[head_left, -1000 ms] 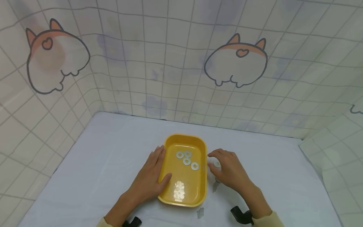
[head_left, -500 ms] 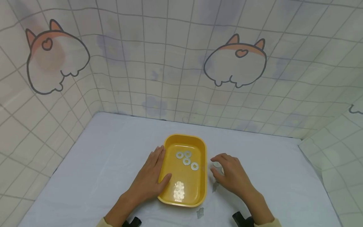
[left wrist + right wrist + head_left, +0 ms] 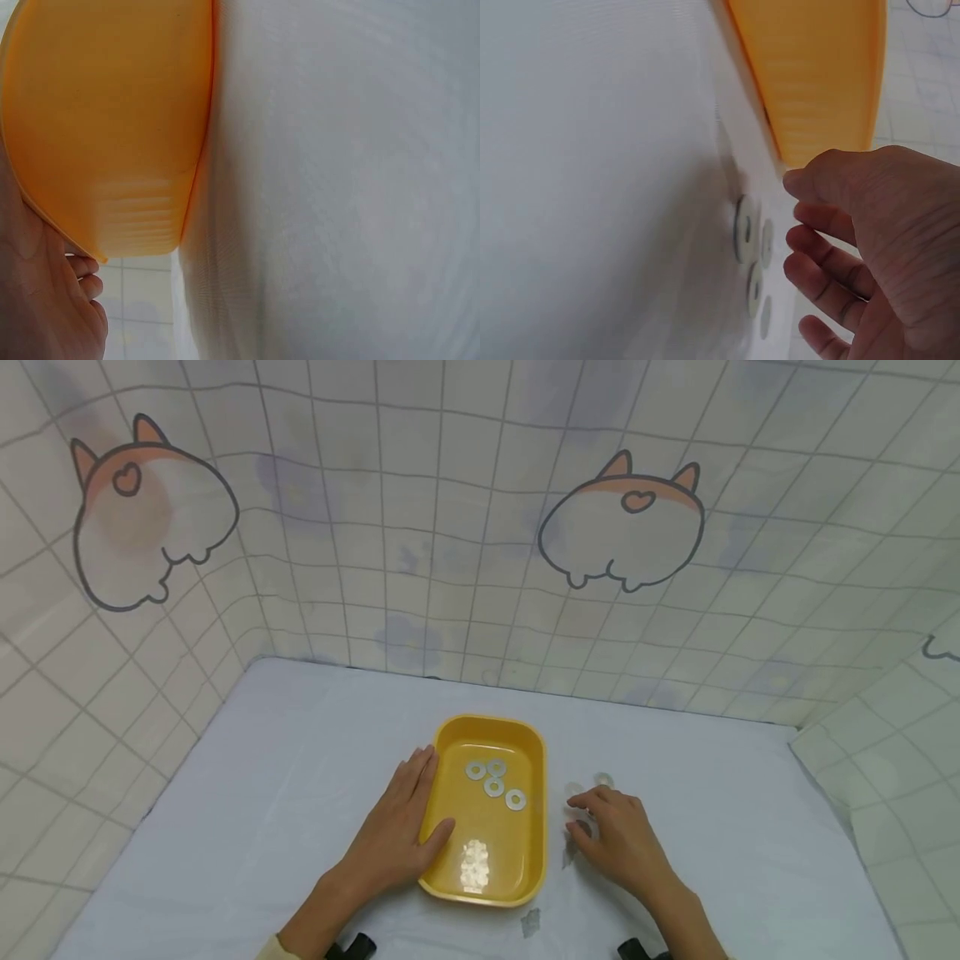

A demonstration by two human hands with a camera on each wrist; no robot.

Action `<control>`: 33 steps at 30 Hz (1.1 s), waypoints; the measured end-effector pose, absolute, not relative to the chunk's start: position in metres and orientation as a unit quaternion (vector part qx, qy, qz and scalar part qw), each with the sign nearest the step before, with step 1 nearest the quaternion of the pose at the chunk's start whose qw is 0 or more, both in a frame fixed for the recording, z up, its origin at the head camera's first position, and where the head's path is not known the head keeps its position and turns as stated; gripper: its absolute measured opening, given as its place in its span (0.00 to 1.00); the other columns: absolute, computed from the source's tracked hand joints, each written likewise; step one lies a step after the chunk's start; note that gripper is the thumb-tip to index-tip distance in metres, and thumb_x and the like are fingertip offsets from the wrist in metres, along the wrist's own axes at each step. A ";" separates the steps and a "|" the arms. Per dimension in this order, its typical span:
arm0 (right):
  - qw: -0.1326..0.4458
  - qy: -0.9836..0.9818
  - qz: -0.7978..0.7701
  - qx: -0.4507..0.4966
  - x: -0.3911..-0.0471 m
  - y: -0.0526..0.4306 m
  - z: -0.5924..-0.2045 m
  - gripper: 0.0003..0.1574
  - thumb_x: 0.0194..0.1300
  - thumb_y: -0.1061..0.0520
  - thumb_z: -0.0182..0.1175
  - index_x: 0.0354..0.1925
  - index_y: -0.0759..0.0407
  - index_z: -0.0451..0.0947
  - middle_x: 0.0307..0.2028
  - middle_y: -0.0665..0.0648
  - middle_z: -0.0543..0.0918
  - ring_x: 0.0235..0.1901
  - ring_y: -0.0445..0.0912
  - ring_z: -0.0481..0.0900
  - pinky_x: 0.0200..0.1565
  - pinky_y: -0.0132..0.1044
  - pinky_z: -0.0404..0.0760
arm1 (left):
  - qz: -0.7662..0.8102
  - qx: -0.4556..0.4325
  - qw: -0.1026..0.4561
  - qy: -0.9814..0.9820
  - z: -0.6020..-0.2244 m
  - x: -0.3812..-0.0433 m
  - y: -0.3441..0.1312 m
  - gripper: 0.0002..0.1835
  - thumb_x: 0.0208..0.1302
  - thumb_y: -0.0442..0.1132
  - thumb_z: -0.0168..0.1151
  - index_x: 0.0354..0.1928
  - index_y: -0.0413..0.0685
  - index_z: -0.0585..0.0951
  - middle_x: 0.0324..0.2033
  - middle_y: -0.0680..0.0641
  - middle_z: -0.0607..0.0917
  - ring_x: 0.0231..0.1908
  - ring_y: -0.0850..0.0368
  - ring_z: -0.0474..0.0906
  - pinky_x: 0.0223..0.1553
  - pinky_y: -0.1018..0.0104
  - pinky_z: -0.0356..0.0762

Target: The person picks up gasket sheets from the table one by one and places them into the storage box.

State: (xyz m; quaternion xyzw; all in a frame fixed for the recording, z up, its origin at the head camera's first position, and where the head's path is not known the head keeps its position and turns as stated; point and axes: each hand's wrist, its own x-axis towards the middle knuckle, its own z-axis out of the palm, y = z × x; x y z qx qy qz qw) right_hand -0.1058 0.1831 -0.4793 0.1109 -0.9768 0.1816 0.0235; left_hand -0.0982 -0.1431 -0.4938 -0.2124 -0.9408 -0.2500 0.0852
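Observation:
My left hand (image 3: 392,831) lies along the left edge of a yellow tray (image 3: 491,828), fingers extended against the outer wall and thumb over the rim. In the left wrist view, the palm (image 3: 49,300) is against the tray's rim. Several flat metal washers (image 3: 493,787) lie inside the tray toward its far half. To the right of the tray my right hand (image 3: 621,837) hovers above more washers (image 3: 603,780), its thumb and fingers apart with nothing between them. In the right wrist view, several washers (image 3: 745,229) lie on the white cloth just past the fingertips.
Small grey patches (image 3: 530,922) mark the white tablecloth (image 3: 322,760) near the tray's front right corner and right side. A tiled-pattern curtain (image 3: 420,527) with cartoon animals closes off the back and sides of the table.
My right hand has drawn back from the tray's right edge, toward the person and slightly rightward, uncovering washers behind it. The left hand and tray stay where they were.

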 end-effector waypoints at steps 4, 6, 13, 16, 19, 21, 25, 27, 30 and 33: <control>0.015 -0.980 0.172 0.103 -0.103 0.186 -0.485 0.17 0.61 0.52 0.76 0.49 0.52 0.89 0.46 0.53 0.89 0.53 0.54 0.86 0.66 0.61 0.79 | -0.245 -0.211 0.087 -0.942 -0.494 -0.098 -0.142 0.48 0.74 0.53 0.60 0.83 0.35 0.53 0.84 0.38 0.56 0.84 0.41 0.53 0.88 0.62 0.38; 0.015 -0.980 0.169 0.102 -0.101 0.188 -0.487 0.16 0.60 0.52 0.76 0.48 0.52 0.89 0.46 0.53 0.89 0.52 0.54 0.86 0.65 0.61 0.79 | -0.242 -0.210 0.089 -0.943 -0.495 -0.097 -0.142 0.48 0.73 0.53 0.61 0.83 0.34 0.53 0.84 0.37 0.57 0.84 0.41 0.54 0.87 0.55 0.45; 0.019 -0.981 0.169 0.096 -0.096 0.193 -0.491 0.16 0.59 0.53 0.77 0.47 0.52 0.89 0.44 0.52 0.90 0.47 0.50 0.86 0.63 0.61 0.80 | -0.241 -0.210 0.085 -0.944 -0.494 -0.098 -0.142 0.48 0.73 0.53 0.61 0.84 0.36 0.53 0.84 0.39 0.56 0.85 0.42 0.53 0.85 0.49 0.51; 0.017 -0.981 0.169 0.094 -0.096 0.194 -0.492 0.17 0.60 0.52 0.77 0.47 0.52 0.89 0.44 0.52 0.91 0.48 0.50 0.86 0.64 0.62 0.79 | -0.239 -0.210 0.086 -0.944 -0.494 -0.099 -0.142 0.48 0.73 0.54 0.61 0.84 0.36 0.53 0.84 0.39 0.56 0.85 0.42 0.53 0.85 0.48 0.52; 0.011 -0.981 0.168 0.095 -0.097 0.195 -0.491 0.17 0.60 0.51 0.77 0.47 0.52 0.89 0.45 0.51 0.91 0.48 0.49 0.86 0.64 0.62 0.78 | -0.235 -0.213 0.092 -0.944 -0.494 -0.099 -0.142 0.48 0.73 0.53 0.61 0.83 0.35 0.53 0.84 0.38 0.57 0.84 0.41 0.54 0.85 0.47 0.53; 0.005 -0.982 0.166 0.096 -0.098 0.195 -0.490 0.16 0.60 0.51 0.77 0.46 0.51 0.88 0.44 0.51 0.91 0.47 0.48 0.85 0.64 0.62 0.78 | -0.234 -0.215 0.095 -0.943 -0.494 -0.099 -0.143 0.48 0.73 0.54 0.60 0.83 0.35 0.53 0.84 0.38 0.57 0.84 0.41 0.54 0.86 0.49 0.51; -0.015 -0.982 0.164 0.089 -0.098 0.195 -0.486 0.14 0.61 0.52 0.77 0.44 0.51 0.87 0.42 0.51 0.90 0.45 0.47 0.85 0.63 0.62 0.79 | -0.235 -0.216 0.096 -0.943 -0.495 -0.098 -0.144 0.48 0.74 0.54 0.59 0.83 0.34 0.53 0.84 0.38 0.56 0.84 0.41 0.54 0.87 0.55 0.45; -0.021 -0.982 0.165 0.085 -0.098 0.195 -0.484 0.13 0.61 0.52 0.77 0.44 0.51 0.87 0.42 0.52 0.90 0.46 0.48 0.85 0.63 0.62 0.79 | -0.236 -0.216 0.097 -0.942 -0.495 -0.098 -0.144 0.47 0.74 0.54 0.59 0.83 0.35 0.53 0.84 0.38 0.56 0.84 0.41 0.54 0.88 0.58 0.41; -0.019 -0.982 0.167 0.084 -0.098 0.195 -0.483 0.13 0.61 0.52 0.77 0.43 0.51 0.87 0.42 0.52 0.89 0.46 0.48 0.85 0.64 0.62 0.79 | -0.238 -0.216 0.099 -0.942 -0.495 -0.098 -0.144 0.47 0.74 0.54 0.60 0.83 0.35 0.54 0.84 0.38 0.56 0.84 0.41 0.54 0.88 0.60 0.40; -0.011 -0.982 0.169 0.086 -0.098 0.194 -0.483 0.12 0.61 0.52 0.76 0.43 0.51 0.86 0.40 0.51 0.89 0.45 0.48 0.85 0.65 0.61 0.78 | -0.240 -0.215 0.099 -0.941 -0.495 -0.098 -0.144 0.47 0.73 0.53 0.60 0.83 0.35 0.54 0.84 0.38 0.56 0.84 0.41 0.54 0.88 0.60 0.40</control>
